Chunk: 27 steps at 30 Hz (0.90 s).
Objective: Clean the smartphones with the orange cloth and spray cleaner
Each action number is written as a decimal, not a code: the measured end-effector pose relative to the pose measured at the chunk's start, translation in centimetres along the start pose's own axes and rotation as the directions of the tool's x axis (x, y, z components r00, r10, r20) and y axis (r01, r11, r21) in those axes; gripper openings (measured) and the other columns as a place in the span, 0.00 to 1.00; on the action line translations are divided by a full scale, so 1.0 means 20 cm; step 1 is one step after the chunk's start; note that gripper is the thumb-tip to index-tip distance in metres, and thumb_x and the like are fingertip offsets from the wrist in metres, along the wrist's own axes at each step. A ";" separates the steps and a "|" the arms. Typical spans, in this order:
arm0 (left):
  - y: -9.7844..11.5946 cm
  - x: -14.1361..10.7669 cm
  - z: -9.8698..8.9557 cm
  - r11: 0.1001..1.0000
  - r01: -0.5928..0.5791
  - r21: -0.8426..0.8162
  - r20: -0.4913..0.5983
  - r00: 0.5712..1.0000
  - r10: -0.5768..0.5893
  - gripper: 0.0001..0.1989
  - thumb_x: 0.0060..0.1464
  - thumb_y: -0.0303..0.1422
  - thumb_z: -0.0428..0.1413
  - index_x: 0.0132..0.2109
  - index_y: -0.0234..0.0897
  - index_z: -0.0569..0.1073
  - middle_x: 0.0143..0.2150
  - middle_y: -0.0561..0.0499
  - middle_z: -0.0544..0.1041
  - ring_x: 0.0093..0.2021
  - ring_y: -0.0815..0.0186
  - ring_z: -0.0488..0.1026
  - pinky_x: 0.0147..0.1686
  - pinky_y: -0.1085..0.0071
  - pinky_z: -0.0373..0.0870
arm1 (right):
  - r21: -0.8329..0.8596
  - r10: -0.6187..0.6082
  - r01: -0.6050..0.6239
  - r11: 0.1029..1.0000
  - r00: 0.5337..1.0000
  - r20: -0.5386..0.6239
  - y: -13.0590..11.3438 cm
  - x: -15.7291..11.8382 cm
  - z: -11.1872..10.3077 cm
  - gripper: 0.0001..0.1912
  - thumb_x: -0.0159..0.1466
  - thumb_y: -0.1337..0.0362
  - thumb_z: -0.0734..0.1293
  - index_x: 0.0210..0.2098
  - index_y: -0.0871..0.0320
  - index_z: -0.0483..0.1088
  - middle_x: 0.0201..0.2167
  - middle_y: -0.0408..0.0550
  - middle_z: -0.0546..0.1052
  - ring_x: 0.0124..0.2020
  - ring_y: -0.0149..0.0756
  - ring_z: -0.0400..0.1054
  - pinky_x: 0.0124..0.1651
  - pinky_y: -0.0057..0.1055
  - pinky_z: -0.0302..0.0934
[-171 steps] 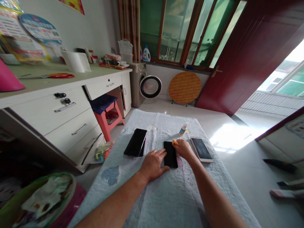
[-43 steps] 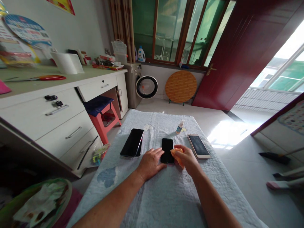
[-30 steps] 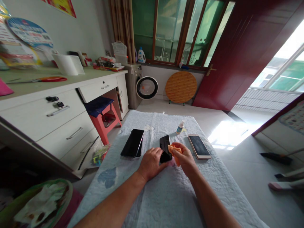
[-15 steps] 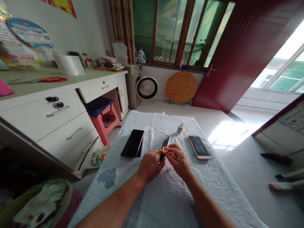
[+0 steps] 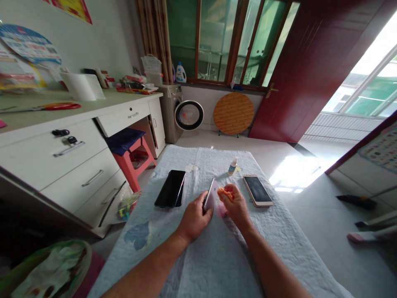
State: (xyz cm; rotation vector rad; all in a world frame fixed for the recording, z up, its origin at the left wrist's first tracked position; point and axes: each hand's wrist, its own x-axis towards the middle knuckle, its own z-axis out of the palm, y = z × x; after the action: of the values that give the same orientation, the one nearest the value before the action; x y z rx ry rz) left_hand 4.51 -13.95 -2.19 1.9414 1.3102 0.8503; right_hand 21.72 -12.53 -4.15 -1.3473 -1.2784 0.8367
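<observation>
Silver-backed phone (image 5: 211,198) tilted up on its long side in the left hand (image 5: 195,216); orange cloth (image 5: 225,194) close by in the right hand (image 5: 237,207)

The silver-backed phone is at the middle of the covered table (image 5: 192,260), between the two hands. The left hand is closed on its left side and near end, thumb toward the near corner. Its pale back is turned to the right, facing the orange cloth. The long axis runs away from the person, with the far end slightly to the right. Whether the lower edge bears on the cover cannot be told.

The right hand has a narrow, pinched grip on the bunched cloth. The cloth is just to the right of the phone's back, roughly level with its middle; contact between the two cannot be confirmed. The left hand is the nearer, being in contact with the phone.

Surroundings on the same table: a black phone (image 5: 171,187) lies flat to the left, the edge of another item showing beneath it. A small bottle (image 5: 232,166) stands upright beyond the right hand. A gold-edged phone (image 5: 258,190) lies face up to the right, clear of both hands.
</observation>
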 end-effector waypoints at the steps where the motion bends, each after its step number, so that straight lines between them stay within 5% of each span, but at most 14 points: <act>1: 0.00 0.00 0.00 1.000 0.009 -0.001 0.016 1.000 -0.009 0.28 0.53 0.31 0.56 0.61 0.36 0.62 0.52 0.43 0.76 0.48 0.57 0.75 0.50 0.61 0.70 | -0.014 -0.006 0.006 1.000 1.000 0.004 0.00 0.00 0.00 0.19 0.59 0.48 0.66 0.38 0.57 0.66 0.30 0.45 0.73 0.29 0.33 0.67 0.32 0.27 0.62; 5: -0.03 0.00 0.02 0.998 -0.006 0.070 0.008 1.000 0.005 0.37 0.48 0.32 0.61 0.64 0.39 0.57 0.60 0.40 0.69 0.60 0.52 0.67 0.58 0.55 0.64 | -0.151 -0.099 0.098 0.984 0.995 0.003 -0.02 -0.01 0.00 0.15 0.60 0.50 0.65 0.33 0.57 0.69 0.31 0.46 0.73 0.33 0.34 0.67 0.37 0.28 0.62; 9: -0.07 0.00 0.02 0.986 -0.012 0.168 0.032 0.999 0.007 0.42 0.44 0.34 0.64 0.65 0.39 0.55 0.60 0.40 0.68 0.61 0.51 0.65 0.59 0.55 0.62 | -0.194 -0.090 0.095 0.977 0.995 0.032 -0.04 -0.02 0.00 0.16 0.60 0.51 0.65 0.36 0.58 0.71 0.32 0.46 0.74 0.33 0.35 0.67 0.36 0.29 0.61; 13: -0.07 0.00 0.01 0.964 -0.038 0.263 0.075 0.997 0.019 0.37 0.43 0.36 0.66 0.60 0.36 0.62 0.55 0.41 0.71 0.57 0.51 0.68 0.56 0.59 0.64 | -0.241 -0.056 0.060 0.969 0.998 0.022 -0.03 -0.01 0.01 0.17 0.61 0.53 0.63 0.44 0.56 0.69 0.34 0.45 0.74 0.31 0.33 0.67 0.35 0.28 0.59; 18: -0.05 0.00 0.00 0.945 -0.044 0.325 0.125 0.992 0.003 0.23 0.46 0.39 0.64 0.49 0.39 0.70 0.42 0.48 0.73 0.45 0.56 0.73 0.45 0.65 0.69 | -0.335 -0.183 0.204 0.920 0.979 0.093 -0.04 -0.01 0.01 0.09 0.63 0.59 0.61 0.33 0.56 0.70 0.32 0.44 0.71 0.34 0.34 0.66 0.39 0.28 0.58; 27: -0.03 -0.01 -0.01 0.928 -0.075 0.364 0.090 0.995 0.045 0.27 0.45 0.43 0.65 0.50 0.40 0.68 0.46 0.47 0.69 0.49 0.56 0.70 0.50 0.65 0.66 | -0.471 -0.193 0.307 0.827 0.942 0.276 -0.05 -0.03 0.00 0.10 0.59 0.70 0.62 0.38 0.58 0.73 0.38 0.48 0.69 0.38 0.34 0.66 0.44 0.29 0.59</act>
State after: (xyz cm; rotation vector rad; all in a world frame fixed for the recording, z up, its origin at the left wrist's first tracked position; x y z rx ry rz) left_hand 3.94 -13.98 -2.63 2.2882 1.4480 0.5761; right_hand 21.37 -13.23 -3.24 -1.4701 -1.9032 0.4788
